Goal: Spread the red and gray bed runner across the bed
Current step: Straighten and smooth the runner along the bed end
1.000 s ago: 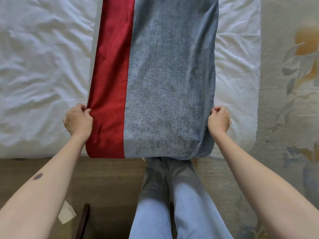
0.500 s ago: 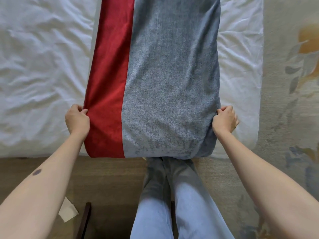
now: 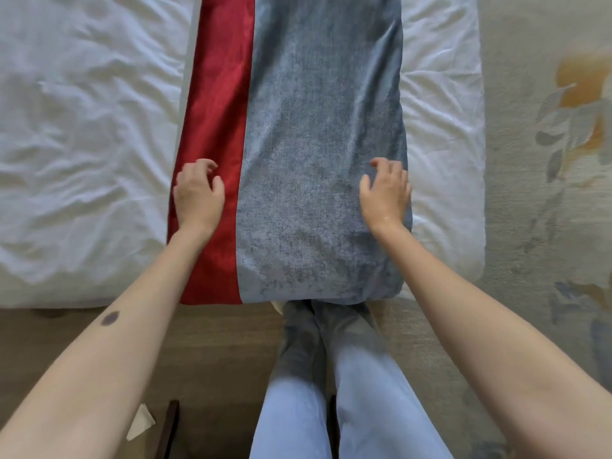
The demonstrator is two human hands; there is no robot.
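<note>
The red and gray bed runner [image 3: 308, 134] lies lengthwise across the white bed [image 3: 82, 144], red stripe on the left, gray part on the right. Its near end hangs a little over the bed's front edge. My left hand [image 3: 198, 192] rests over the red stripe near the runner's left edge, fingers loosely spread and holding nothing. My right hand [image 3: 385, 190] hovers over the gray part near the right edge, fingers apart and empty. The runner's far end is out of view at the top.
Wrinkled white bedding flanks the runner on both sides. A patterned carpet [image 3: 546, 144] lies right of the bed. My legs in light jeans [image 3: 331, 392] stand at the bed's front edge. A white scrap of paper [image 3: 140, 425] and a dark stick lie on the floor at lower left.
Both hands have let go of the runner's side edges and moved inward and forward onto its top surface, fingers now spread. The runner lies where it was.
</note>
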